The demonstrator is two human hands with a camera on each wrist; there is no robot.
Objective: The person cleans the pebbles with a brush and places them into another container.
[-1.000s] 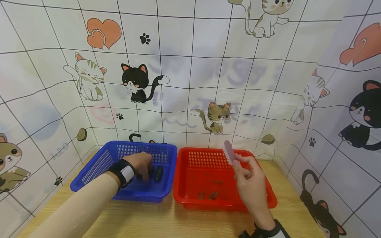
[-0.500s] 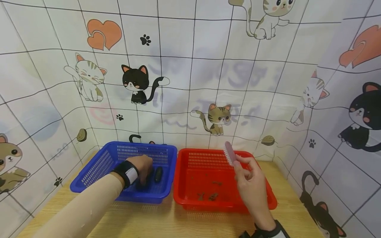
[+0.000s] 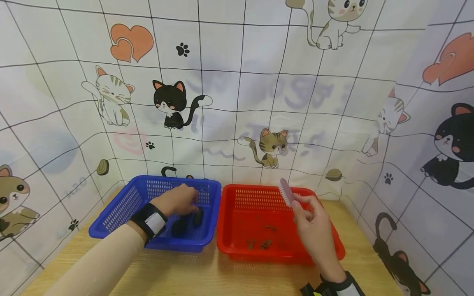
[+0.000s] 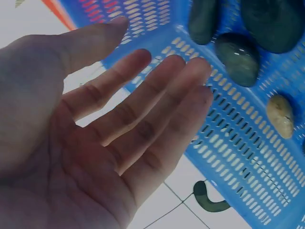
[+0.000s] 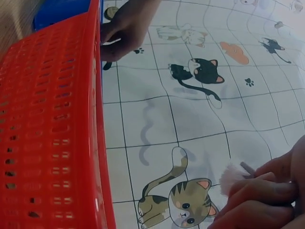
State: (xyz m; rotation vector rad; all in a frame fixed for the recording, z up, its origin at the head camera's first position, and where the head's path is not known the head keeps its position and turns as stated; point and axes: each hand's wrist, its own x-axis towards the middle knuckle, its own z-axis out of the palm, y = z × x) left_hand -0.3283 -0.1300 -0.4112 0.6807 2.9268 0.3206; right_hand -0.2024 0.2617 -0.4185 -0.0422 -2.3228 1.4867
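Above the red perforated plastic basket (image 3: 326, 246), your right hand (image 3: 312, 230) pinches a small pink bristle brush (image 3: 286, 192), head up. Left of that basket, your left hand (image 3: 177, 200) hovers with fingers straight and relaxed over dark smooth stones (image 3: 197, 216) inside the blue perforated plastic basket (image 3: 122, 205).

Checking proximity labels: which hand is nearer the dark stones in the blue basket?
Left. The left hand hovers over the blue basket, its fingers open just above the dark stones. The right hand holds a pink brush over the red basket.
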